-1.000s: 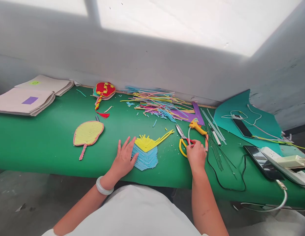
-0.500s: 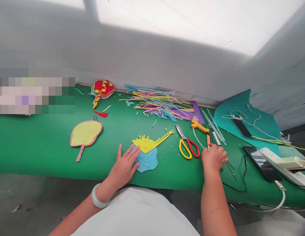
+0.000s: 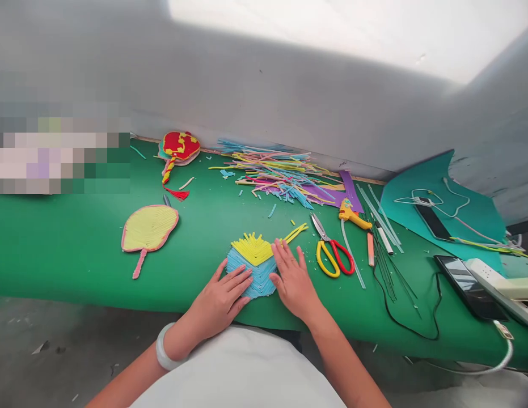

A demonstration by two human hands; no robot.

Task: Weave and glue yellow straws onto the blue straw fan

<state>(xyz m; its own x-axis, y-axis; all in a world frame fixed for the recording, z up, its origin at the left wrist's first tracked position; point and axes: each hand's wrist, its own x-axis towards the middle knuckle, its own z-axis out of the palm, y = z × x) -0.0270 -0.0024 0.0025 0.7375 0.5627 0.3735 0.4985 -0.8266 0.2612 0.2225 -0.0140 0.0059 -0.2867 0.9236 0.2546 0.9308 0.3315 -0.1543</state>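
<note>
Both hands lie flat on a small woven piece of blue and yellow strips (image 3: 254, 258), which sits on the green table (image 3: 76, 249) close to its near edge, straight in front of the person. The left hand (image 3: 221, 297) is open, fingers stretched and slightly spread, its fingertips resting on the blue lower left part of the piece. The right hand (image 3: 292, 279) is also open and flat, fingers spread, covering the right edge of the piece where the yellow strips run out to the right. Neither hand grips anything; they only press on the weave. A white bangle (image 3: 164, 351) circles the left wrist.

Just right of the right hand lies a pair of scissors with one yellow and one red handle (image 3: 332, 256), blades pointing away from the person. Beyond them is a yellow glue gun (image 3: 352, 214), and beside that a short orange stick (image 3: 370, 256) and a bundle of thin dark rods (image 3: 389, 272). A loose heap of coloured strips (image 3: 281, 173) spreads along the far side of the table. To the left lie a yellow leaf-shaped fan with a pink rim (image 3: 148, 229) and, further back, a red and yellow fan with a tassel (image 3: 178, 148). At the far right a teal sheet (image 3: 463, 218) carries a phone (image 3: 431, 221); a second phone (image 3: 468, 280) and a white power strip (image 3: 497, 280) lie nearer.
</note>
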